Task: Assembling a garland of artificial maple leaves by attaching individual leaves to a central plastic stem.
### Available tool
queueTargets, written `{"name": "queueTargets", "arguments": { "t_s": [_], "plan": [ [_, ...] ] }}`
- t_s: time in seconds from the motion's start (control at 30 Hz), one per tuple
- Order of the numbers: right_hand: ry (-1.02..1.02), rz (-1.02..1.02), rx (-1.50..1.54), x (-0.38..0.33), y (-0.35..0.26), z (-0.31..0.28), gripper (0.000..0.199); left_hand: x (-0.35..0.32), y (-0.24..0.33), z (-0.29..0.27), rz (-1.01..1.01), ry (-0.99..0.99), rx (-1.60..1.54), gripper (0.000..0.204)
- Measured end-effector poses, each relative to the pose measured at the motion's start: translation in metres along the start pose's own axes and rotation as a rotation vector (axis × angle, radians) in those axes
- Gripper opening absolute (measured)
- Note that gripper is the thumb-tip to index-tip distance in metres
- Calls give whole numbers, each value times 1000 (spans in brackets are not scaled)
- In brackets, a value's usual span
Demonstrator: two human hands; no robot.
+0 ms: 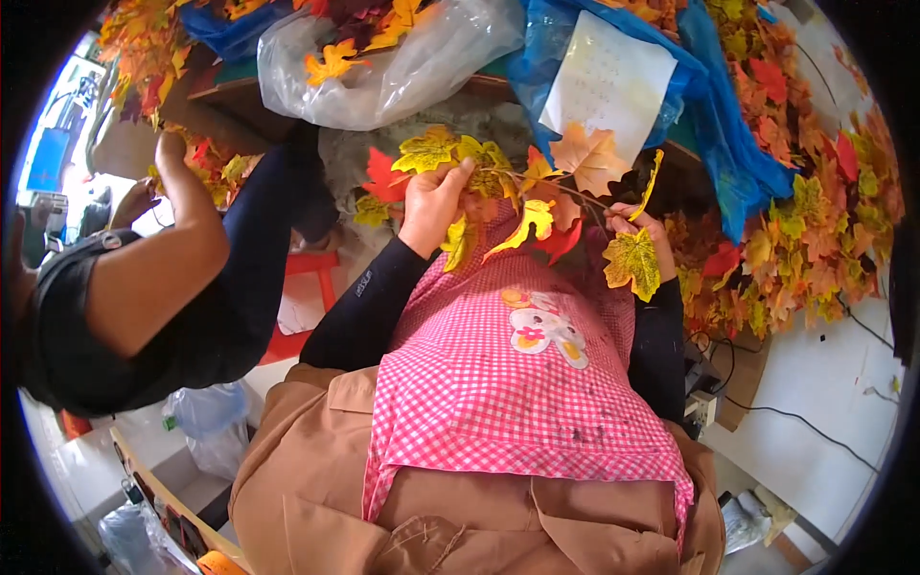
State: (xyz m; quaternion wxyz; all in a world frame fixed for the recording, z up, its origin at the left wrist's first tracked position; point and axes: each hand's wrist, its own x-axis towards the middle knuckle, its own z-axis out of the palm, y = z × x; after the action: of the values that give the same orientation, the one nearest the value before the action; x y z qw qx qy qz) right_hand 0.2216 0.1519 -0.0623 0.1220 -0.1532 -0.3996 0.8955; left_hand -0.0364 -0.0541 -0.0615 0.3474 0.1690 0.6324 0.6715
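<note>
Between my two hands stretches an artificial maple leaf garland (530, 226), its leaves yellow, red and peach on a thin brown stem. My left hand (434, 209) is closed around it, thumb up, near a yellow-green leaf (427, 149) and a red leaf (385, 177). My right hand (654, 238) pinches the stem farther right, with a yellow-green leaf (632, 263) hanging at its fingers. A large peach leaf (586, 158) stands up from the stretch between the hands. The garland is above my lap, over a pink checked apron (517, 402).
Ahead, a clear plastic bag (383, 72) and a blue bag (743, 144) with a white paper sheet (609, 86) lie on the bench. Piled leaf garlands (805, 240) hang at right, above cables (805, 422). A co-worker's arm (163, 268) and a red stool (307, 287) are at left.
</note>
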Motion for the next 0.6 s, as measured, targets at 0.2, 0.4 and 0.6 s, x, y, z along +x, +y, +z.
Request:
{"name": "queueTargets", "arguments": {
  "t_s": [0.2,0.4,0.6],
  "plan": [
    [160,-61,-167,-2,1,-11,25,-9,25,-16,-115,-259,11,32],
    [112,-114,-175,-2,12,-30,23,6,5,-61,78,-70,78,19],
    [264,-202,-289,-4,4,-1,30,4,-12,-71,63,95,241,14]
  ]
}}
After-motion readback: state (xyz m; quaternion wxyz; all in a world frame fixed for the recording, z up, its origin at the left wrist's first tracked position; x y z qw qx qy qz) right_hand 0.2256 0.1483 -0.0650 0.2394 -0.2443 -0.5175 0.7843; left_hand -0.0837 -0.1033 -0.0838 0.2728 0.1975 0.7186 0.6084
